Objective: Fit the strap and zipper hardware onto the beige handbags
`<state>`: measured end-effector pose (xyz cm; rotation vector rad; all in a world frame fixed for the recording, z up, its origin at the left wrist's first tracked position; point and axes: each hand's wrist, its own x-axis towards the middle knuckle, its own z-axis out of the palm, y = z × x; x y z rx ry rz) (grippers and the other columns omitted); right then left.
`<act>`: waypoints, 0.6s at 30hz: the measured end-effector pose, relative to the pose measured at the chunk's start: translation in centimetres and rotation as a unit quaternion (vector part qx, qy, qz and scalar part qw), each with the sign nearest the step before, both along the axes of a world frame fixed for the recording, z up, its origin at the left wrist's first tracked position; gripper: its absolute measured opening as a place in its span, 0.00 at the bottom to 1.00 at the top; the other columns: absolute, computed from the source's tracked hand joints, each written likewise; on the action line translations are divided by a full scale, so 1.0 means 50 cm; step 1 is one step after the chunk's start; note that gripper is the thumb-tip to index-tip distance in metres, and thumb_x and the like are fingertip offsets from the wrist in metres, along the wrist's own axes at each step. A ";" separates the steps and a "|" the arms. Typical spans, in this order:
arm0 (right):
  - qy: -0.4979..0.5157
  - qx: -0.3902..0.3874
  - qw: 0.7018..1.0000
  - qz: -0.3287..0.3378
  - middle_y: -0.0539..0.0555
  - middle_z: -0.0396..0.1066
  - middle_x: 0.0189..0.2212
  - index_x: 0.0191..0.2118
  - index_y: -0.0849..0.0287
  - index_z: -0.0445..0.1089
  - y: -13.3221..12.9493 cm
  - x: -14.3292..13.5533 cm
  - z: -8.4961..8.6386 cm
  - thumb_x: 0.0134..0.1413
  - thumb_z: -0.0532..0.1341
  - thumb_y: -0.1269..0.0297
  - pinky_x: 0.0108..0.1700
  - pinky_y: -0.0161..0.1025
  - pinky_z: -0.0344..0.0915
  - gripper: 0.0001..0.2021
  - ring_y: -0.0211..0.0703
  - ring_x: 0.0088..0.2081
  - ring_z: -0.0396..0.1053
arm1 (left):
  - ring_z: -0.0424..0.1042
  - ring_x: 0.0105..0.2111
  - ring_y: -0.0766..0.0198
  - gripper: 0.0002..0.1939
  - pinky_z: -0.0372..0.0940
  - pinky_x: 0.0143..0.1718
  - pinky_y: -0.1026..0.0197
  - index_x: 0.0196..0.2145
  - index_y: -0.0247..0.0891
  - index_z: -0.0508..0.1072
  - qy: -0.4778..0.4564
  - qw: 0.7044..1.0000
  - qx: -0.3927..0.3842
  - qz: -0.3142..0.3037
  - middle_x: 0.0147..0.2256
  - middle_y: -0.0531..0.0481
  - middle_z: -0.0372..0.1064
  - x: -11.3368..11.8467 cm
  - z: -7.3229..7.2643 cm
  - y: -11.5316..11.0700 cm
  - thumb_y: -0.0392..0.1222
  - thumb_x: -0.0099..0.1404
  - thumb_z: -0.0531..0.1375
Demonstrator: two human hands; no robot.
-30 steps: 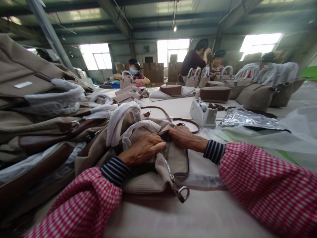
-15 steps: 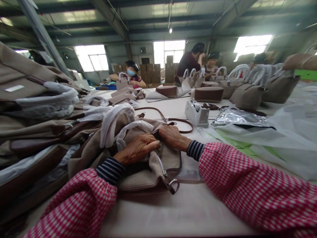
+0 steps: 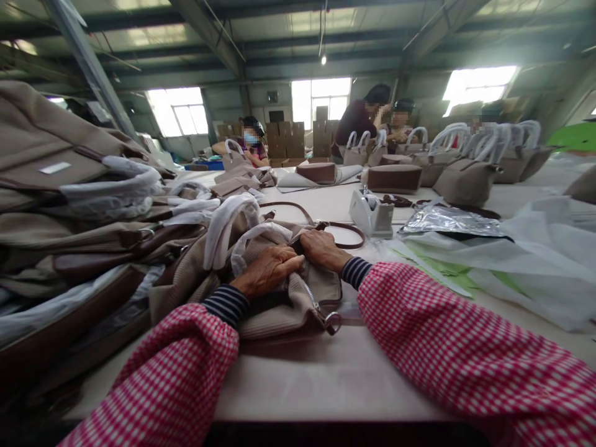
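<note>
A beige ribbed handbag [image 3: 272,320] lies on the white table, its two handles wrapped in white film [image 3: 233,226]. My left hand [image 3: 270,268] is closed on the bag's edge near the open zipper [image 3: 310,293], fingers bent together. Right beside it, my right hand [image 3: 325,248] grips the bag's upper edge with curled fingers. The fingertips of both hands are partly hidden in the fabric. A metal ring [image 3: 333,321] hangs at the bag's near right corner. Behind the hands a brown strap [image 3: 349,230] loops on the table.
Stacked beige bags [image 3: 93,236] crowd the left. A tape dispenser [image 3: 372,214] stands beyond my right hand, with a silver packet [image 3: 456,220] and white sheets [image 3: 549,261] farther right. Finished-looking bags [image 3: 468,180] and several people are across the table [image 3: 326,385].
Both hands keep hold of the bag, with only a slight shift between them. The view has moved a little. The arm at the far right has left the view, and a bag there is lower.
</note>
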<state>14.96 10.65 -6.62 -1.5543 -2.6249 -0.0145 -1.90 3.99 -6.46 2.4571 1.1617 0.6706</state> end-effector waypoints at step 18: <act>0.039 -0.032 0.999 -0.009 0.64 0.77 0.52 0.57 0.60 0.73 0.027 0.017 -0.005 0.62 0.61 0.67 0.49 0.40 0.69 0.19 0.53 0.52 0.75 | 0.73 0.38 0.57 0.22 0.65 0.42 0.57 0.30 0.37 0.79 -0.018 1.000 0.006 0.015 0.33 0.45 0.76 0.002 -0.007 0.008 0.45 0.76 0.51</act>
